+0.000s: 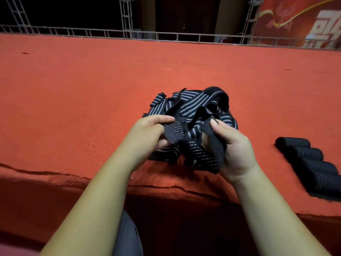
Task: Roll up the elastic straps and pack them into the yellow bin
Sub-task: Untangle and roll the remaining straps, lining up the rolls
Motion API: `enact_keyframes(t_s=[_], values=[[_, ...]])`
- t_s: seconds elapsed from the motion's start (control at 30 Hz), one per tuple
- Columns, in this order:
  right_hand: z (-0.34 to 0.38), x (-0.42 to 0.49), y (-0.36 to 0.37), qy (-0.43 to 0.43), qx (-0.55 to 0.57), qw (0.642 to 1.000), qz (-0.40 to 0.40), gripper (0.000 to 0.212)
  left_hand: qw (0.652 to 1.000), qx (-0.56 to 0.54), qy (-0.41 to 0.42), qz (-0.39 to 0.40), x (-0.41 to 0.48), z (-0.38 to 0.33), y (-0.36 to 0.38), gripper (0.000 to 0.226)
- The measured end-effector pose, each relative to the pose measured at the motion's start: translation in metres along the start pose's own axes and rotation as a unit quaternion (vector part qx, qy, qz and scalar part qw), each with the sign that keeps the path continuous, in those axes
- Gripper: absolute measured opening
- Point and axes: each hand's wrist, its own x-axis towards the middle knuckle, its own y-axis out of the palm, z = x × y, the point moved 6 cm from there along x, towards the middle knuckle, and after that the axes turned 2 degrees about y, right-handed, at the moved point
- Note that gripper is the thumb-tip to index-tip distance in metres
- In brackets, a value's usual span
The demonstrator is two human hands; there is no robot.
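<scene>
At centre frame, our left hand (153, 130) and right hand (232, 146) each pinch, thumb against curled fingers, a flat end from the tangled elastic straps (193, 106) on the red carpet (73, 89): light, limp, stretchy bands we judge best rolled from that end.

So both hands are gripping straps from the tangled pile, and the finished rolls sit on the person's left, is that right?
Not quite. The head view shows the finished rolls on the person's right, not left. The left hand and right hand do grip straps from the tangled pile.
</scene>
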Motion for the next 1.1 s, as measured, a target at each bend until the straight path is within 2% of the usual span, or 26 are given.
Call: enact_keyframes(t_s=[0.1, 0.17, 0.27, 0.4, 0.47, 0.53, 0.73, 0.83, 0.93, 1.1], values=[[0.016, -0.007, 0.009, -0.038, -0.023, 0.999, 0.010, 0.038, 0.998, -0.035, 0.039, 0.036, -0.005, -0.014, 0.003, 0.048], [0.029, -0.014, 0.017, -0.062, -0.034, 0.997, 0.002, 0.037, 0.997, -0.035, 0.061, 0.019, -0.011, -0.028, -0.001, 0.041], [0.050, -0.027, 0.031, -0.092, -0.049, 0.995, -0.003, 0.027, 0.991, 0.058, 0.112, -0.041, -0.023, -0.057, -0.008, 0.028], [0.081, -0.042, 0.052, -0.134, -0.084, 0.987, -0.018, 0.022, 0.954, 0.176, 0.210, -0.122, -0.040, -0.103, -0.012, 0.035], [0.098, -0.049, 0.064, -0.162, -0.108, 0.980, -0.028, 0.021, 0.939, 0.194, 0.252, -0.128, -0.048, -0.123, -0.012, 0.030], [0.115, -0.055, 0.076, -0.189, -0.119, 0.974, -0.037, 0.020, 0.940, 0.172, 0.273, -0.112, -0.051, -0.140, -0.011, 0.027], [0.146, -0.066, 0.104, -0.230, -0.204, 0.950, -0.048, 0.020, 0.935, 0.146, 0.302, -0.114, -0.065, -0.186, -0.001, 0.030], [0.142, -0.069, 0.103, -0.210, -0.230, 0.948, -0.058, 0.022, 0.940, 0.116, 0.303, -0.108, -0.071, -0.196, 0.005, 0.034], [0.136, -0.070, 0.098, -0.202, -0.261, 0.942, -0.068, 0.034, 0.945, 0.097, 0.299, -0.093, -0.075, -0.200, 0.012, 0.037], [0.129, -0.069, 0.077, -0.167, -0.184, 0.965, -0.078, 0.027, 0.960, 0.073, 0.269, -0.037, -0.073, -0.188, 0.034, 0.031]])
